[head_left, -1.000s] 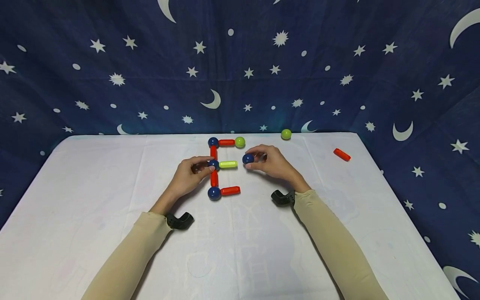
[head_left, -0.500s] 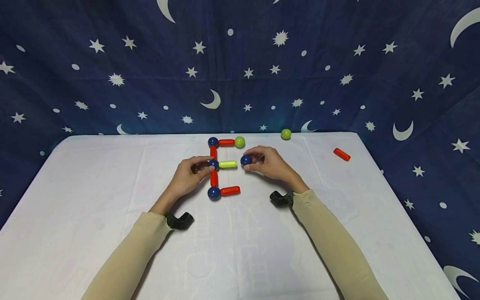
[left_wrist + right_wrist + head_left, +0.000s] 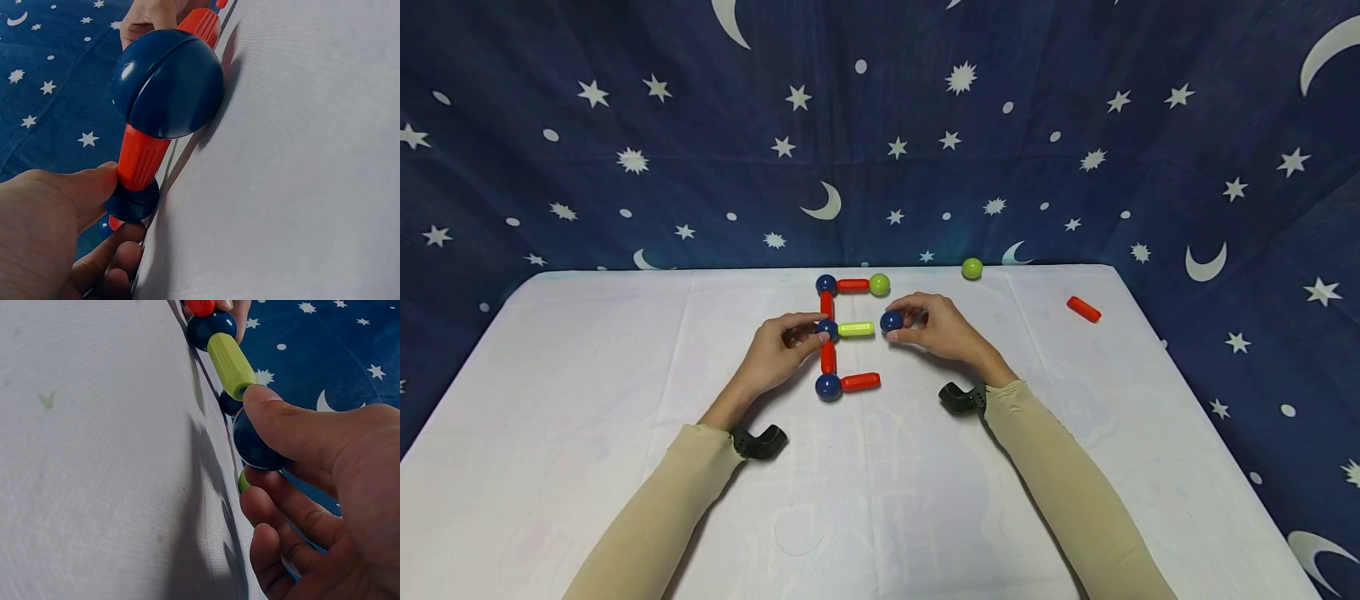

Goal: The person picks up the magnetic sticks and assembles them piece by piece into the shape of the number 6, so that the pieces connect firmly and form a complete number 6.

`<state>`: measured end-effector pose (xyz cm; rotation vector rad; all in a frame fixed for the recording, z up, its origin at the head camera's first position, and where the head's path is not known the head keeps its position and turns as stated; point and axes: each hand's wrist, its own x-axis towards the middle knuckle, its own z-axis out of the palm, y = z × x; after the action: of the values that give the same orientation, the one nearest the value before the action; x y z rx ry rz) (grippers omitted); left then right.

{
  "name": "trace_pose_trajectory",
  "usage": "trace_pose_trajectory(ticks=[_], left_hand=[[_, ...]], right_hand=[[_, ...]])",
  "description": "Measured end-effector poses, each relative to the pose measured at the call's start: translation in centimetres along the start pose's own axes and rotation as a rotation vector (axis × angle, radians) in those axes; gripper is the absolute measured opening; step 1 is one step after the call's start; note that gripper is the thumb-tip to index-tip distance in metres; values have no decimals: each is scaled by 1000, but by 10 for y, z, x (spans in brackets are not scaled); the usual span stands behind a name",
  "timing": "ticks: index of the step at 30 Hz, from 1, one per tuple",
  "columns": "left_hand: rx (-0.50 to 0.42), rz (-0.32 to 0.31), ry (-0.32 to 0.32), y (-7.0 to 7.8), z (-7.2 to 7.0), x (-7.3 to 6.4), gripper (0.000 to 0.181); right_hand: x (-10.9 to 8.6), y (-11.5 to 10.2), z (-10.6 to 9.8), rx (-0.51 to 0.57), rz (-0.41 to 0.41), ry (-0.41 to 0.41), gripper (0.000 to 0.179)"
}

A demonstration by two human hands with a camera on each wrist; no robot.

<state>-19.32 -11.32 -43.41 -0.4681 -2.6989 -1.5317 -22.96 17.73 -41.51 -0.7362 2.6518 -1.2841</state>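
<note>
An E-shaped build of balls and rods lies on the white table [image 3: 625, 358]. Its spine has three blue balls joined by red rods. My left hand [image 3: 781, 346] pinches the middle blue ball [image 3: 134, 201] between thumb and fingers. From that ball a yellow-green rod [image 3: 856, 329] points right. Just off the rod's free end, my right hand [image 3: 942, 327] pinches a loose blue ball [image 3: 257, 444]. The upper red rod [image 3: 853, 285] ends in a green ball [image 3: 880, 285]. The lower red rod [image 3: 861, 382] leaves the near blue ball [image 3: 828, 387] with its outer end bare.
A second green ball [image 3: 972, 268] sits at the table's back edge. Farther right lies a loose red rod [image 3: 1084, 309]. A dark blue cloth [image 3: 700, 150] with stars and moons hangs behind the table. Both wrists carry a black camera mount [image 3: 760, 442].
My right hand has moved slightly left and nearer with the blue ball, closing on the yellow-green rod's end. The left hand and the build have stayed in place.
</note>
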Motion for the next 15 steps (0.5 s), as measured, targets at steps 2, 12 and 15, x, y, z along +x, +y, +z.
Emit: trace_pose_trajectory(ticks=[2,12,15], left_hand=[[0,1,1,0,0,0,35],[1,4,3,0,1,0,34],[7,5,4,0,0,0,34]], right_hand=[[0,0,0,-3,2,-1,41],[0,-3,2,-20,28,-17,43],[0,-3,3,-25,38,-20,43]])
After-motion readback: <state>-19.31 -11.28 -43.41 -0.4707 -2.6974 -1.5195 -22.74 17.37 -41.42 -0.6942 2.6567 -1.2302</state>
